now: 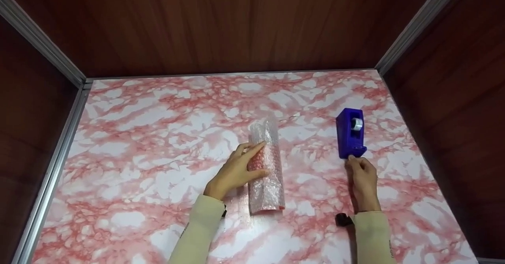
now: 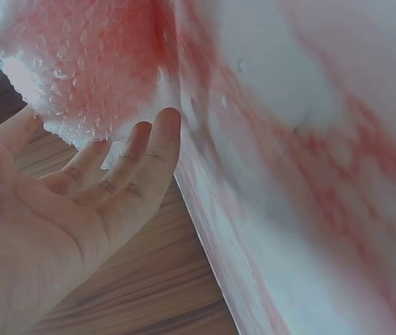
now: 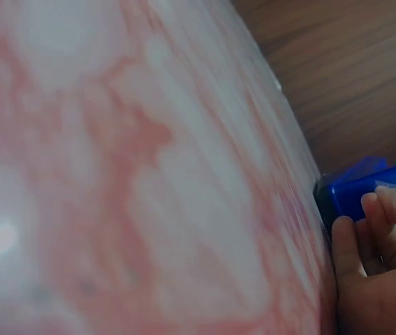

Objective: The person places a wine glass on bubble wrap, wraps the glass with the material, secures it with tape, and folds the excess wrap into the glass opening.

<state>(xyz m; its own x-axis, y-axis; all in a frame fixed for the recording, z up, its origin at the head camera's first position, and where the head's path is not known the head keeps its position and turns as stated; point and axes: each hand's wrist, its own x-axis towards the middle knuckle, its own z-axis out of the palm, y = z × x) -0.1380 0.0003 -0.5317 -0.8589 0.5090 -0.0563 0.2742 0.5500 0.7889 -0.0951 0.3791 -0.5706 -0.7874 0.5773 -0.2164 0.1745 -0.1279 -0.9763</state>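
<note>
A roll of clear bubble wrap [image 1: 272, 165] with something red showing through it lies lengthwise on the table. My left hand [image 1: 235, 170] rests on the roll from its left side, thumb and forefinger laid across the top; the left wrist view shows the other fingers [image 2: 131, 164] fairly straight beside the wrap. To the right stands a blue tape dispenser [image 1: 349, 133] holding a small roll of clear tape [image 1: 357, 124]. At the dispenser's near end is my right hand [image 1: 363, 179]. Its thumb and forefinger pinch a bit of clear tape [image 3: 386, 184] in the right wrist view.
The tabletop [image 1: 158, 137] has a red and white marbled pattern. Dark wood panels [image 1: 236, 27] rise at the back and both sides, with metal rails [image 1: 51, 177] along the edges. A black strap piece [image 1: 344, 219] sticks out at my right wrist.
</note>
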